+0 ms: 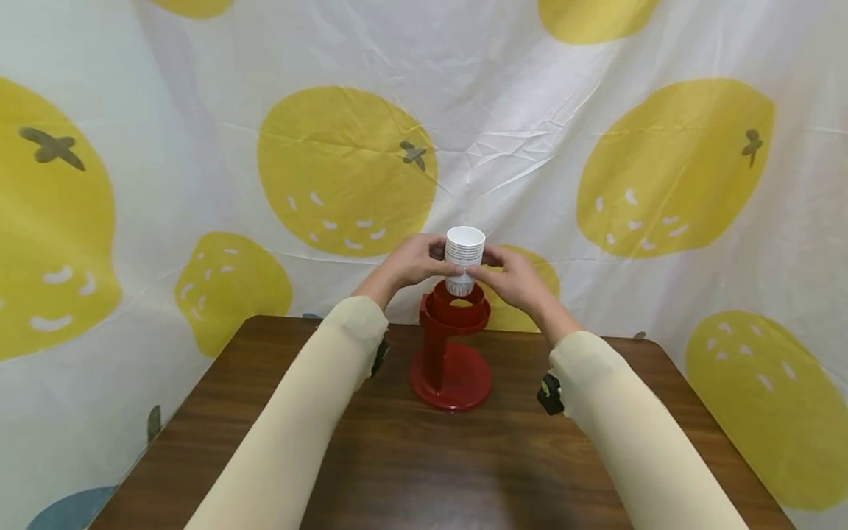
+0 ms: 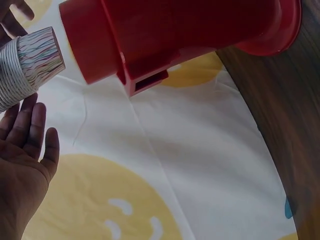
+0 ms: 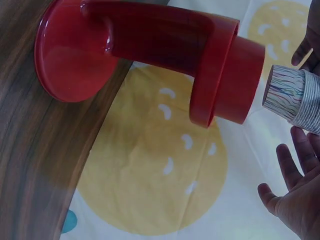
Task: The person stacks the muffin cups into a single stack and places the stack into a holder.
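Note:
Both hands hold a stack of paper cups [image 1: 465, 254] upright, mouth up, just above a red ring-topped stand [image 1: 456, 316]. My left hand [image 1: 419, 260] grips the stack from the left, and my right hand [image 1: 513, 278] grips it from the right, with the thumbs meeting at the front. In the left wrist view the lowest cup [image 2: 41, 57] shows wavy coloured lines and points toward the stand's open ring [image 2: 87, 42]. A small gap lies between cup base and ring in the right wrist view, where the stand's round base [image 3: 70, 60] also shows.
The stand rests on a dark brown wooden table [image 1: 411, 464] near its back edge. Behind the table hangs a white cloth [image 1: 503, 88] printed with large yellow lemons. Each forearm wears a dark wrist device [image 1: 550, 394] below the sleeve cuff.

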### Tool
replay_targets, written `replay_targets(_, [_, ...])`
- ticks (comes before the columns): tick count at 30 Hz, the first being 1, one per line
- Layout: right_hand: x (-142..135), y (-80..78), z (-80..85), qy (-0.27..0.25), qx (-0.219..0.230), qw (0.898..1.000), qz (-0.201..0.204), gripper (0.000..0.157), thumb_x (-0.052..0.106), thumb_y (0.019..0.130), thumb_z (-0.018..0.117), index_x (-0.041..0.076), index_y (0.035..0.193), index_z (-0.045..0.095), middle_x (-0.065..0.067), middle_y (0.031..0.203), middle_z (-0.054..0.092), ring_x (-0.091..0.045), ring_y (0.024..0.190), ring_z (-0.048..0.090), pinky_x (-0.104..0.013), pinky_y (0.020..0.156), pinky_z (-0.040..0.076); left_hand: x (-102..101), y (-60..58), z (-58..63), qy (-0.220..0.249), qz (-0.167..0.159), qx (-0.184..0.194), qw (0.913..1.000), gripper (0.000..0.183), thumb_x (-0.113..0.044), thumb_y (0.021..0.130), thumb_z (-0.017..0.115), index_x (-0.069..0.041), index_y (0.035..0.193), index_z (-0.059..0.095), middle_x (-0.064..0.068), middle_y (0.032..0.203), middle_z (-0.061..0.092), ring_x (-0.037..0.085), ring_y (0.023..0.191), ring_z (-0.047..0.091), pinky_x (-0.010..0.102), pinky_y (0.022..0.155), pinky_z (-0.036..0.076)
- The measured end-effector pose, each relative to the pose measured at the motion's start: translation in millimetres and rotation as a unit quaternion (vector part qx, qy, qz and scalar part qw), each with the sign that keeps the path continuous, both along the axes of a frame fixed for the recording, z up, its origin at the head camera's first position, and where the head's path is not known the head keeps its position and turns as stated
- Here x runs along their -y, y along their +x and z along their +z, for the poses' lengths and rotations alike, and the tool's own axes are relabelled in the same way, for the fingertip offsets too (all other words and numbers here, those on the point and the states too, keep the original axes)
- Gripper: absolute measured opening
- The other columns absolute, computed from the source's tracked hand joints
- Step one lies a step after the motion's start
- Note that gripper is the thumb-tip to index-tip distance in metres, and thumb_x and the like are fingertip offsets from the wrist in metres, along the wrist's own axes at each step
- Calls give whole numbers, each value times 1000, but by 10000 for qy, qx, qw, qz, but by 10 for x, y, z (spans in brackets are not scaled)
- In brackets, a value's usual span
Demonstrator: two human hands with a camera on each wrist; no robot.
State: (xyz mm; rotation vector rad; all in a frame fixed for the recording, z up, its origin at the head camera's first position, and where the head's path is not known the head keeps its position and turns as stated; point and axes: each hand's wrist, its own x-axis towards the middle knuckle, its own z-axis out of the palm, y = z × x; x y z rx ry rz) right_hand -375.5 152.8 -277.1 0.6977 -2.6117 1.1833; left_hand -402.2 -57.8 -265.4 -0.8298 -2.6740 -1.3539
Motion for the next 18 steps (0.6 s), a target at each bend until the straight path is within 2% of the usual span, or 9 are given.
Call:
replay_targets(9, [-16,-90,-173,128,271,9992,-247,48,31,96,67,3,134,57,-15,130,63,-32,123,55,-48,99,45,-37,-117,-190,-41,59,204,9998,41,-22,86,79,-4,121,66,9,113,70,20,105,64,34,92,49])
replay_targets(14, [-14,-103,-285,161,313,9991,-251,48,30,96,67,4,135,58,-14,129,63,-33,123,55,-48,99,46,-40,-150,-301,-197,86,131,9997,42,-23,85,80,-3,120,67,8,117,69,24,112,60,36,97,46])
replay_targets(18, [-11,-116,-356,245,279,9990,-262,46,30,96,67,4,133,60,-13,130,63,-33,127,52,-51,103,41,-28,-160,-369,-334,156,96,9993,44,-24,83,81,-4,119,68,7,116,68,27,113,57,37,97,45])
